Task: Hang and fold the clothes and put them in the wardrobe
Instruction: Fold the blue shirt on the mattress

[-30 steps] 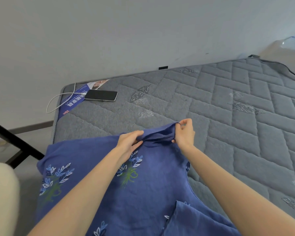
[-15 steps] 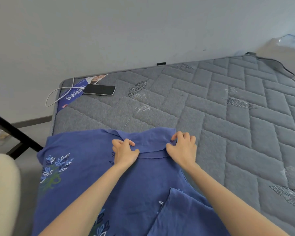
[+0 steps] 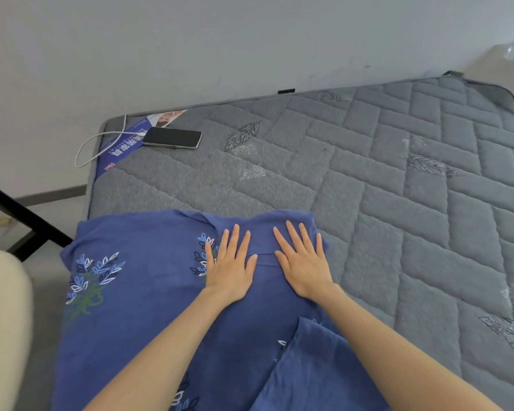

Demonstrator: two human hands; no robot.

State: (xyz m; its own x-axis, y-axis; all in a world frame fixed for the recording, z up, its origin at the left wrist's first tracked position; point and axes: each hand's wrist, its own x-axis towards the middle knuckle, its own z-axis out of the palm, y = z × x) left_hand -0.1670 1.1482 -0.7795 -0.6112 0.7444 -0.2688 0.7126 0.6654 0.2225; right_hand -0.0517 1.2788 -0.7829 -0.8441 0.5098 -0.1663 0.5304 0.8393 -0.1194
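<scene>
Both hands flat: left hand (image 3: 229,268) and right hand (image 3: 304,262) lie palm-down, fingers straight and spread, gripping nothing, pressing the blue shirt (image 3: 149,307) just below its collar (image 3: 258,232), one on each side of the centre line

Shirt is spread on the grey mattress (image 3: 398,203), by its left edge, on my side

Risks, my call:
1) the shirt's left part seems to run past the mattress edge, so cloth hanging there could drag or skew it once I lift my palms
2) collar is a doubled band, likely to roll or spring up if I let go without smoothing outward
3) loose flap (image 3: 309,366) lying over the body at lower right could get folded in crooked and trap creases
4) phone (image 3: 172,137) and its cable (image 3: 101,140) sit well apart at the far corner, only a problem if I shove the shirt forward

Orientation: collar end points away from me toward the wall (image 3: 190,48), hem end toward me and out of frame; long axis runs near-to-far, roughly along the mattress's left edge
</scene>
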